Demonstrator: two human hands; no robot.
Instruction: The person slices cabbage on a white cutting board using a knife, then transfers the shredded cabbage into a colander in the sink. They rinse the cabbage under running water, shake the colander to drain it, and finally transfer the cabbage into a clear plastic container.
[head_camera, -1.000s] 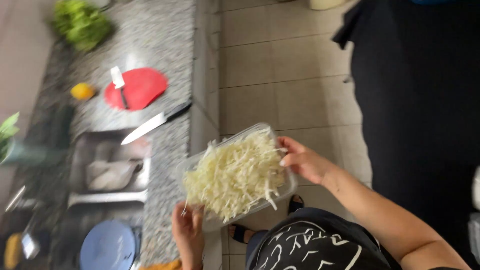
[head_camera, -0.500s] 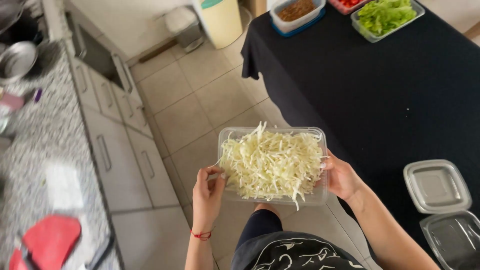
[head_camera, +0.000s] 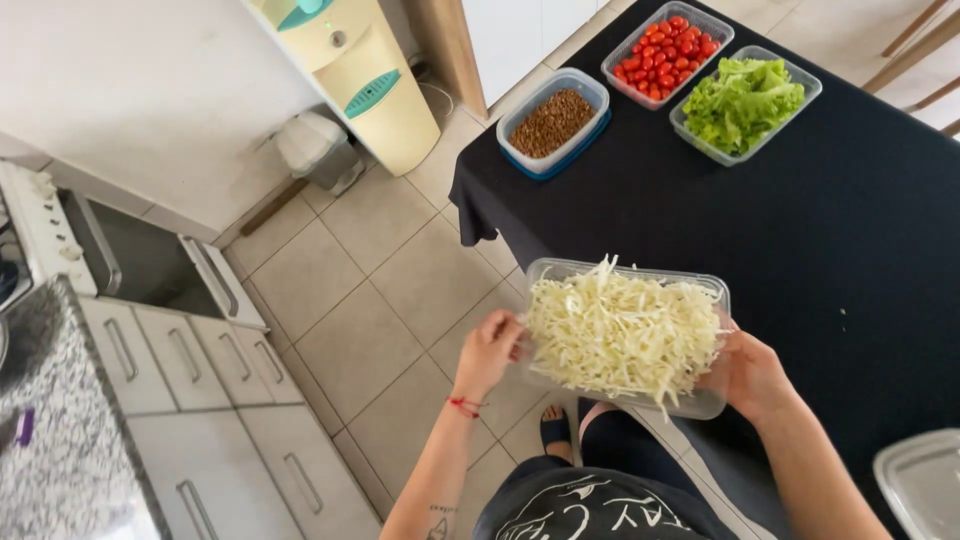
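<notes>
A clear plastic container (head_camera: 560, 272) heaped with pale shredded cabbage (head_camera: 620, 335) is held level between both hands. My left hand (head_camera: 487, 350) grips its left end, with a red string on the wrist. My right hand (head_camera: 752, 376) grips its right end. The container hangs over the near edge of a table covered in a black cloth (head_camera: 800, 230).
On the black table stand containers of brown grains (head_camera: 553, 122), cherry tomatoes (head_camera: 666, 44) and green lettuce (head_camera: 745, 100). A clear lid (head_camera: 920, 485) lies at the lower right. A speckled stone counter (head_camera: 50, 440), white drawers, an oven and a water dispenser (head_camera: 350, 75) line the left.
The view has swung from the stone counter to the black table. The container of cabbage has travelled with both hands and now sits over the table's edge.
</notes>
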